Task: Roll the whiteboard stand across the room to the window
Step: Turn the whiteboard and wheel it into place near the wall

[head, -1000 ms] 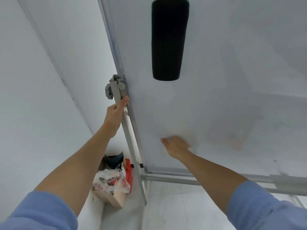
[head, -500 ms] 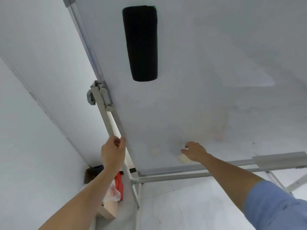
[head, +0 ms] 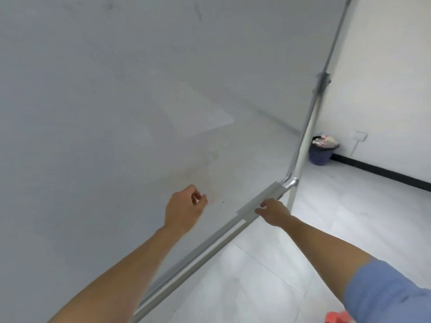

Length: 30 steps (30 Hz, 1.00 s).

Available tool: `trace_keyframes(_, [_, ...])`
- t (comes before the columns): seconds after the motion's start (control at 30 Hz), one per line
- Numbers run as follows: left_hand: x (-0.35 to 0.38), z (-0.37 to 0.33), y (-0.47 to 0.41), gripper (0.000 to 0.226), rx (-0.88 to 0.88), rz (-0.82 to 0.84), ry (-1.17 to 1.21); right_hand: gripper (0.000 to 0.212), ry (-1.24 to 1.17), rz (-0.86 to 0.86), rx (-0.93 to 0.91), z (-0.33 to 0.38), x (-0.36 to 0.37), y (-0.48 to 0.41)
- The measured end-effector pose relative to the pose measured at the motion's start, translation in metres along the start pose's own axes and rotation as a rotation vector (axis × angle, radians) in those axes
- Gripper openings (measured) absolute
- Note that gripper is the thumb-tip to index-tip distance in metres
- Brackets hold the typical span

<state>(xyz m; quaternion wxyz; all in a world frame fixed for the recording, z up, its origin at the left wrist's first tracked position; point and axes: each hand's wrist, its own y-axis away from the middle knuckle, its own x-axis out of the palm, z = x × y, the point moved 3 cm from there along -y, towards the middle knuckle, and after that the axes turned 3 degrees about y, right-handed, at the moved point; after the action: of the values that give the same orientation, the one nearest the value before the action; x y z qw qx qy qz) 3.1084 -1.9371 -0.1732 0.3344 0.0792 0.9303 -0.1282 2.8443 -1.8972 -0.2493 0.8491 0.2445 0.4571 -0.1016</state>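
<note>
The whiteboard (head: 140, 101) of the stand fills the left and middle of the view, tilted by the wide lens. Its right metal post (head: 307, 136) runs down to the corner joint (head: 292, 183). A pale marker tray (head: 258, 201) sits on the bottom rail. My left hand (head: 184, 208) hovers in front of the board's lower part, fingers loosely curled, holding nothing. My right hand (head: 274, 212) is at the tray, its fingers curled over the tray's edge. The stand's wheels are out of view.
A blue waste bin (head: 320, 152) full of rubbish stands by the white wall just behind the post. A wall socket (head: 360, 136) and black skirting (head: 384, 172) lie to the right. Pale floor tiles (head: 338, 229) spread beyond the stand. Something red (head: 338, 318) shows at the bottom right.
The view has swung from the board's left edge to its right edge. My left hand let go of the left post. My right hand moved from the board face to the tray.
</note>
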Motion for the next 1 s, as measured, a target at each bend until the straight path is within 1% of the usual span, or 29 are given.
trace_keyframes(0.1, [0.058,-0.049,-0.05,0.017,0.133,0.071,-0.131,0.043,-0.035,-0.069,0.077,-0.062,-0.048,-0.032])
trace_keyframes(0.23, [0.143,-0.115,-0.117,0.018,0.416,0.09,-0.322,0.045,-0.098,-0.122,0.198,-0.135,-0.106,-0.08])
trace_keyframes(0.33, [0.205,-0.163,-0.164,0.018,0.654,0.057,-0.405,0.052,-0.123,-0.181,0.242,-0.177,-0.153,-0.121])
trace_keyframes(0.4, [0.234,-0.183,-0.19,0.02,0.759,0.01,-0.504,0.055,-0.141,-0.211,0.244,-0.191,-0.18,-0.146])
trace_keyframes(0.5, [0.267,-0.205,-0.226,0.023,0.833,0.013,-0.669,0.058,-0.175,-0.241,0.236,-0.202,-0.217,-0.185])
trace_keyframes(0.63, [0.294,-0.227,-0.27,0.026,0.864,-0.018,-0.794,0.062,-0.223,-0.276,0.21,-0.201,-0.257,-0.248])
trace_keyframes(0.73, [0.313,-0.234,-0.304,0.028,0.871,-0.065,-0.827,0.065,-0.235,-0.283,0.174,-0.195,-0.28,-0.3])
trace_keyframes(0.83, [0.329,-0.237,-0.331,0.031,0.924,-0.128,-0.84,0.071,-0.233,-0.274,0.141,-0.189,-0.298,-0.348])
trace_keyframes(0.9, [0.338,-0.238,-0.343,0.033,0.955,-0.157,-0.838,0.076,-0.233,-0.269,0.12,-0.188,-0.306,-0.377])
trace_keyframes(1.0, [0.347,-0.238,-0.358,0.034,0.95,-0.203,-0.828,0.088,-0.259,-0.209,0.071,-0.185,-0.316,-0.426])
